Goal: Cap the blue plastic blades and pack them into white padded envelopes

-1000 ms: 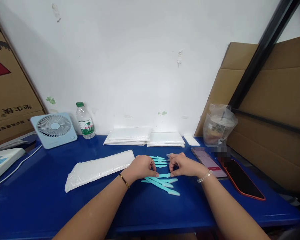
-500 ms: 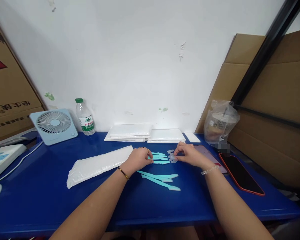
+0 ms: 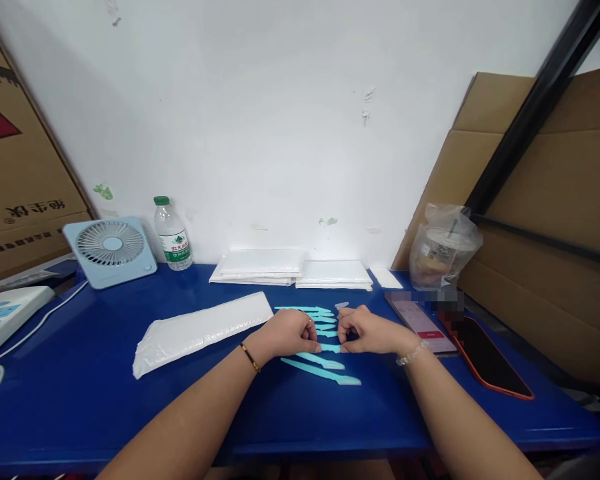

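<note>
Several turquoise eyebrow razors lie side by side on the blue table. My left hand [image 3: 296, 331] is closed, thumb and fingers pinching one eyebrow razor [image 3: 331, 348] in the row. At that razor's blade end, my right hand [image 3: 363, 330] is pinched closed; whether a clear cap is between its fingertips cannot be made out. Nearest the front edge rests another eyebrow razor [image 3: 325, 373], with one more just behind it. A small clear blade cap [image 3: 341, 305] lies just beyond my right fingers. The razors' handles are partly hidden behind my left hand.
To the left lies a white padded packet [image 3: 200, 330]. White packet stacks [image 3: 260, 263] stand against the wall. A blue fan [image 3: 113, 250] and water bottle [image 3: 173, 233] are at the back left. Two phones, one orange-edged [image 3: 493, 357], and a bagged drink cup [image 3: 443, 257] are on the right.
Both hands have moved nearer to me, from the farther razors to one in the middle. The clear caps by my right hand have changed place, and the nearer razors are more spread out.
</note>
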Tool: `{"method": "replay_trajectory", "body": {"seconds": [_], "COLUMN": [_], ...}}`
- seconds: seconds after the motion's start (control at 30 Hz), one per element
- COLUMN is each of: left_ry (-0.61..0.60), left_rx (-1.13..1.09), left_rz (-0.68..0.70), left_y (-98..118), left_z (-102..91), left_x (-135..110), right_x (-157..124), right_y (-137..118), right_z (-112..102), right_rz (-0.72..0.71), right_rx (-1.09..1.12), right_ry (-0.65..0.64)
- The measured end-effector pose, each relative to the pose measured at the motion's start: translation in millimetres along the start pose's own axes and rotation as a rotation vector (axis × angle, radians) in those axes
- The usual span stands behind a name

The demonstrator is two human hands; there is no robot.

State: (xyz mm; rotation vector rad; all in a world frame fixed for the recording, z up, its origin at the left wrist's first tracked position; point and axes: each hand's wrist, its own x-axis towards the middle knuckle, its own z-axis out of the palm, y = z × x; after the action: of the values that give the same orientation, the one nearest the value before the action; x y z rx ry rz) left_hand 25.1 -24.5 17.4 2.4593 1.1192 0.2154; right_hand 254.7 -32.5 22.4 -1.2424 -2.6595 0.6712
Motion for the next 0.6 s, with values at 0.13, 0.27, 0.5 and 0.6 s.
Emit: {"method": "replay_trajectory", "body": {"seconds": [0.13, 0.27, 0.5, 0.6], "left_ry": [0.056, 0.158, 0.181, -0.005], "left_rx": [0.071, 0.085, 0.059, 0.039], "left_rz": [-0.052, -0.098, 0.006, 0.084], "left_y": [-1, -9, -6, 3], "left_z": [-1.5, -11.7, -20.3, -15.8], "left_x": [4, 5, -3, -7], "right_x": [-1, -5, -6, -4], "right_y": [2, 13, 20, 13], "right_z": [-2, -11, -11, -9], "right_rz": [0.037, 0.086, 0.101, 0.057], "right_rx": [-0.015, -0.057, 0.036, 0.068], "right_ry": [0.069, 0.212, 0.329, 0.289]}}
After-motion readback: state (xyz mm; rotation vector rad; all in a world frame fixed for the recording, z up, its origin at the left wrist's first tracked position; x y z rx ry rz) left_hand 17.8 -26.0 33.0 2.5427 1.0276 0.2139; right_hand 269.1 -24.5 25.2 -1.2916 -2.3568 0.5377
